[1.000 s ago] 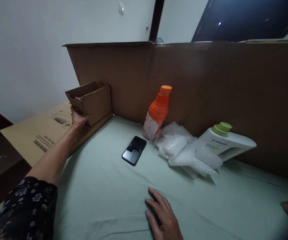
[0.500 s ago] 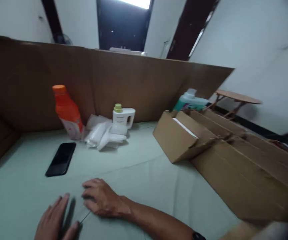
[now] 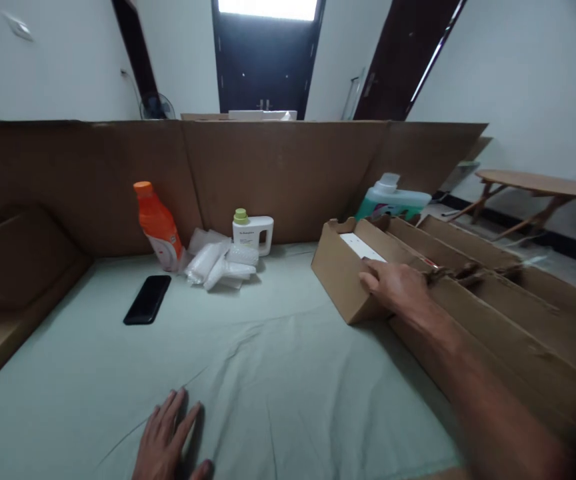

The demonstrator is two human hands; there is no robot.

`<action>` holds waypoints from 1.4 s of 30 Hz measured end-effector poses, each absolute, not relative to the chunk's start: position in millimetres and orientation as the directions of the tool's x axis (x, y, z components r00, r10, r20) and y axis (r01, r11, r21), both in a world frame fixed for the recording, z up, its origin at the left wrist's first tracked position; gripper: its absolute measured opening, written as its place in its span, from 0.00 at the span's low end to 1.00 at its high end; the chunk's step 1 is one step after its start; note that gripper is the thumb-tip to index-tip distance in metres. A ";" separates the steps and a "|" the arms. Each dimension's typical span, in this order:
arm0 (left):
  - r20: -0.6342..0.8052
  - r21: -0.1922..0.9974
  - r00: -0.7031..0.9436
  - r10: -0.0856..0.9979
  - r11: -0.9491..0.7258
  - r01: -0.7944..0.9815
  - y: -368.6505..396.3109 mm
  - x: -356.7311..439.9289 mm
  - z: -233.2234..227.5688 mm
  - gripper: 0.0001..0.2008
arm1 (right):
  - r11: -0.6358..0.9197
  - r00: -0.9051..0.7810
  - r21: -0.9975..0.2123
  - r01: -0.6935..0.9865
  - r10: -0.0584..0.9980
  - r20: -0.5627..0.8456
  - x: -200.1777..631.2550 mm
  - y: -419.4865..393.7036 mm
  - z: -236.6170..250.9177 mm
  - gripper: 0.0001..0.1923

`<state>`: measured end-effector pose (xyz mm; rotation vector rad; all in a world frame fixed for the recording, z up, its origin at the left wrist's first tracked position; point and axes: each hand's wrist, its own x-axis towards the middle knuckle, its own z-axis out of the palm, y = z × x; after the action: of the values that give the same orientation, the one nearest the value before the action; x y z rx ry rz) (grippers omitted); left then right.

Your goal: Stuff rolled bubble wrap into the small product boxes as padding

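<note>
My right hand [image 3: 399, 285] reaches over the near edge of a small cardboard box [image 3: 341, 283]. Its curled fingers are at the near end of a white box [image 3: 361, 247] with small dark marks on top, standing inside the cardboard. The rest of that white box is hidden by the cardboard walls. My left hand [image 3: 165, 440] lies on the pale green cloth [image 3: 268, 360], fingers spread, holding nothing. Beyond it lies a black phone [image 3: 147, 300].
A cardboard divider box [image 3: 498, 327] with several compartments fills the right side. At the back stand an orange bottle [image 3: 161, 230], bubble-wrap pieces [image 3: 218, 263], a white handled bottle [image 3: 253, 233] and a green-liquid jug [image 3: 393, 200]. A cardboard wall [image 3: 288, 173] runs behind them.
My right hand has moved from the cloth beside my left hand, rightward to the white box in the cardboard. The view has shifted. My left hand stays low on the cloth.
</note>
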<state>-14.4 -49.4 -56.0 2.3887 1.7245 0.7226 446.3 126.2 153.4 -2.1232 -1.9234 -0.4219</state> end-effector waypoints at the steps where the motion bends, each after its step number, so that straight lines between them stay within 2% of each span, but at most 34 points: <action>1: 0.334 0.392 0.221 0.916 -0.348 0.851 -47.4 -9.9 -49.2 0.33 | -0.045 0.039 0.007 0.999 0.933 0.357 442.0 122.4 151.1 0.15; 4: 0.354 0.460 0.188 0.916 -0.345 0.818 -40.4 0.8 -24.9 0.36 | 0.196 -0.178 -0.019 0.980 0.924 0.337 420.2 95.6 146.9 0.13; 7: 0.362 0.499 0.178 0.915 -0.352 0.792 -32.0 5.8 -3.6 0.41 | 0.492 -0.404 -0.133 0.860 0.817 0.411 408.6 50.7 148.2 0.10; 9: 0.346 0.564 0.138 0.928 -0.324 0.759 -26.3 9.2 5.2 0.43 | 0.569 -0.399 -0.231 0.789 0.761 0.512 413.7 19.6 149.4 0.09; 11: 0.296 0.648 0.108 0.949 -0.283 0.707 -20.9 15.7 9.6 0.46 | 0.508 -0.224 -0.375 0.776 0.777 0.589 426.7 -3.5 146.3 0.12; 12: 0.272 0.684 0.107 0.956 -0.270 0.678 -18.2 20.5 10.5 0.47 | 0.418 -0.078 -0.468 0.779 0.804 0.589 433.8 -10.2 142.0 0.13; 13: 0.253 0.716 0.114 0.961 -0.265 0.645 -15.5 26.3 10.9 0.48 | 0.301 0.076 -0.566 0.768 0.834 0.546 439.6 -13.3 135.4 0.13; 15: 0.242 0.779 0.145 0.959 -0.281 0.561 -10.0 40.2 10.6 0.49 | 0.066 0.294 -0.734 0.676 0.889 0.351 443.0 -9.5 115.5 0.17; 16: 0.241 0.810 0.165 0.956 -0.292 0.509 -7.3 47.5 10.3 0.48 | -0.013 0.320 -0.796 0.605 0.919 0.228 439.3 -4.2 103.0 0.22; 18: 0.235 0.865 0.191 0.953 -0.295 0.407 -1.2 60.0 10.0 0.44 | -0.064 0.239 -0.895 0.442 0.970 0.049 422.0 9.3 76.0 0.31; 20: 0.232 0.894 0.168 0.958 -0.278 0.353 7.6 65.6 10.4 0.40 | -0.035 0.168 -0.957 0.289 0.986 0.014 396.6 22.4 51.4 0.34; 22: 0.234 0.904 0.113 0.966 -0.259 0.340 21.8 61.1 12.3 0.34 | -0.013 0.145 -0.980 0.199 0.989 0.016 371.1 33.8 34.6 0.33; 25: 0.182 0.925 0.036 0.983 -0.183 0.332 52.5 38.9 16.5 0.26 | -0.025 0.042 -0.986 0.166 0.999 -0.018 344.2 52.7 29.4 0.31; 28: 0.131 0.937 -0.051 0.990 -0.107 0.331 79.5 16.5 16.8 0.25 | 0.004 -0.111 -0.978 0.208 0.994 -0.019 336.6 82.3 42.9 0.33; 30: 0.115 0.946 -0.106 0.988 -0.076 0.315 87.8 10.5 11.6 0.26 | 0.047 -0.171 -0.955 0.293 0.985 -0.004 341.2 111.3 55.3 0.32; 33: 0.050 0.963 -0.110 0.993 -0.019 0.268 87.8 14.0 -1.5 0.25 | 0.090 -0.144 -0.895 0.437 0.989 0.029 350.4 171.5 68.1 0.27; 37: 0.026 0.969 -0.094 0.995 -0.002 0.247 84.7 22.1 -12.2 0.22 | 0.103 -0.084 -0.851 0.515 0.994 0.069 334.2 270.3 60.3 0.17; 42: 0.004 0.966 -0.058 0.998 0.011 0.258 87.1 21.4 -11.4 0.23 | 0.157 -0.104 -0.807 0.569 0.987 0.120 289.2 339.8 34.1 0.18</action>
<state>21.4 87.1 -11.4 1.3687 1.4453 1.1146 289.2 339.8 34.1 -1.4902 -1.7609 0.7874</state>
